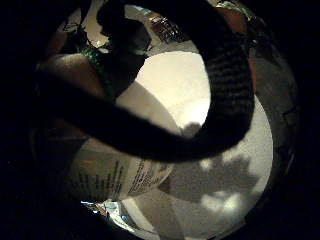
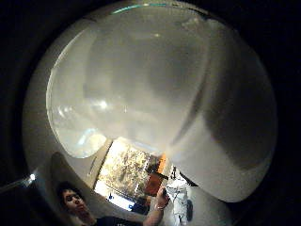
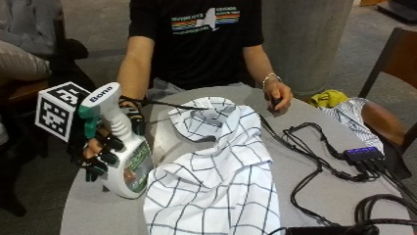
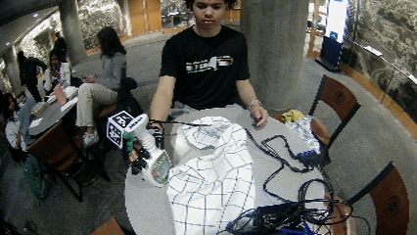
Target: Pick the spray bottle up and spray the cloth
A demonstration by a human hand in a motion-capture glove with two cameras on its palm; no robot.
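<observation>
White plastic spray bottle (image 3: 124, 156) with its green trigger stands tilted near the table's (image 3: 326, 196) 9 o'clock edge, my black-gloved right hand (image 3: 104, 144) curled round its neck so the nozzle can face the white checked cloth (image 3: 215, 181) just beside it at 3 o'clock. Little-finger palm view: the bottle's printed label (image 1: 115, 177) sits close, probably against my palm. Thumb view: the pale bottle body (image 2: 155, 84) fills it.

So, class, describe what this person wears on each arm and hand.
The right hand wears a black glove with black straps at the wrist. The left hand is bare, with a thin bracelet at its wrist. Short black T-shirt sleeves leave both forearms uncovered.
</observation>
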